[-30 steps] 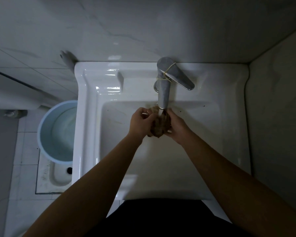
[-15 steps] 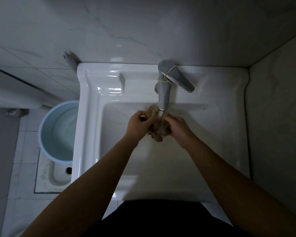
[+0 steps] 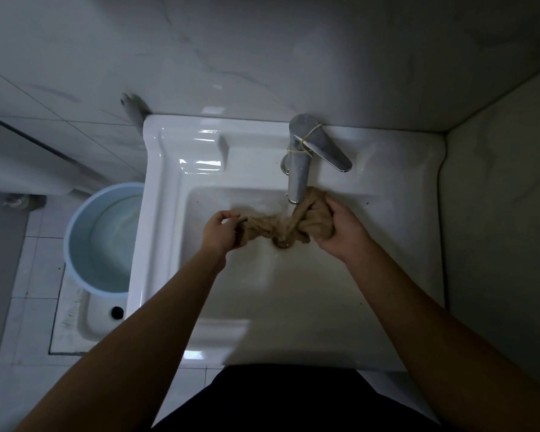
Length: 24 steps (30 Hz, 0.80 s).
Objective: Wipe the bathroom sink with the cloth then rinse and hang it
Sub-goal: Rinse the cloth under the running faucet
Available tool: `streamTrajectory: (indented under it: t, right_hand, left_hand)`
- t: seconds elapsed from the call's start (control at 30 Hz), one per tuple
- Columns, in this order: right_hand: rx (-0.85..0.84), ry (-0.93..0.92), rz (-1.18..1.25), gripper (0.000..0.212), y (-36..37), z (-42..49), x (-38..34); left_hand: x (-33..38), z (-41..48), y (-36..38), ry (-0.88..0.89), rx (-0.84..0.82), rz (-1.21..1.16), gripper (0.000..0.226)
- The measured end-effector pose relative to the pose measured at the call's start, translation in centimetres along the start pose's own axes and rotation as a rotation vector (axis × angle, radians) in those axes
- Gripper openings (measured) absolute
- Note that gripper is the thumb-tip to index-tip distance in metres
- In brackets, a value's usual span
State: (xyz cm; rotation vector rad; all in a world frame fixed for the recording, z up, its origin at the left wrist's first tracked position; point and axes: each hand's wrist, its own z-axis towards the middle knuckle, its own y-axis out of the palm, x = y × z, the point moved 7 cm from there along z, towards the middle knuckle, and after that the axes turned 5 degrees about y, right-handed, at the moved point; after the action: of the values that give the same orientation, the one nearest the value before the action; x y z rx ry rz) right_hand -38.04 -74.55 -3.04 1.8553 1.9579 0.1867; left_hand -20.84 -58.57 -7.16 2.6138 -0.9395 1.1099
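Tan, sodden fabric stretched between my two hands now — a moment ago I had the cloth [image 3: 278,227] balled tight under the spout, and I've just pulled it open sideways into a twisted rope across the basin. Nearest me, both forearms reach in over the front rim of the sink [image 3: 412,169]. My left hand [image 3: 219,233] has its fingers curled and pinched on the left end of the cloth; my right hand [image 3: 345,229] is closed round a thicker bunched wad at the right end, thumb on top. The middle sags low, just above the drain [image 3: 282,243], and hangs clear of the white bowl as far as I can tell.

Just beyond, the chrome tap [image 3: 300,163] stands over the right part of the cloth, a thin stream seems to be running onto it — so I read this as mid-rinse, opening the folds so water gets through. Wiping looks done; wringing and hanging are yet to come. Off to the left on the floor, a pale blue bucket [image 3: 75,232] sits against the sink.
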Motion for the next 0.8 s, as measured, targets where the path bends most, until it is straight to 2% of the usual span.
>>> streamTrajectory:
  t: [0.07, 0.17, 0.23, 0.3, 0.33, 0.4, 0.47, 0.53, 0.63, 0.7, 0.77, 0.8]
  right_hand:
    - [-0.077, 0.104, 0.129, 0.039, 1.2, -0.3, 1.0]
    - [-0.214, 0.235, 0.265, 0.055, 2.9, -0.9, 2.2]
    - [-0.268, 0.268, 0.269, 0.049, 3.5, -1.2, 2.5]
    - [-0.272, 0.253, 0.241, 0.039, 3.9, -1.4, 2.3]
    - [-0.253, 0.232, 0.217, 0.037, 3.7, -1.2, 2.0]
    - [-0.207, 0.194, 0.141, 0.034, 3.3, -0.9, 1.1]
    - [-0.158, 0.173, 0.068, 0.027, 2.5, -0.8, 0.0]
    - [-0.126, 0.155, 0.020, 0.025, 1.7, -1.0, -0.9]
    - [-0.138, 0.184, -0.036, 0.036, 1.7, -1.5, -0.3]
    - [-0.163, 0.227, -0.039, 0.021, 2.7, -2.0, 0.9]
    - [-0.247, 0.308, 0.076, 0.019, 3.7, -2.5, 1.8]
    - [-0.331, 0.368, 0.164, 0.021, 4.4, -3.1, 2.2]
  left_hand:
    - [-0.1, -0.5, 1.6, 0.011, -0.057, 0.046, 0.011]
    - [0.8, -1.7, 4.5, 0.130, -0.170, 0.208, 0.028]
    - [1.2, -2.7, 6.4, 0.172, -0.312, 0.227, 0.033]
    - [1.3, -3.6, 8.1, 0.183, -0.469, 0.180, 0.027]
    - [1.4, -3.8, 8.3, 0.207, -0.481, 0.189, 0.020]
    - [1.7, -3.3, 7.6, 0.301, -0.380, 0.311, 0.007]
    - [1.9, -2.2, 6.0, 0.355, -0.258, 0.425, 0.004]
    - [2.3, -1.2, 4.4, 0.363, -0.184, 0.443, 0.008]
    - [3.3, 0.0, 3.9, 0.406, -0.119, 0.446, 0.009]
    - [4.0, 0.1, 4.5, 0.418, -0.082, 0.391, 0.011]
    - [3.3, 0.5, 5.1, 0.288, -0.044, 0.297, 0.031]
    - [2.1, 0.5, 5.5, 0.126, -0.050, 0.225, 0.046]
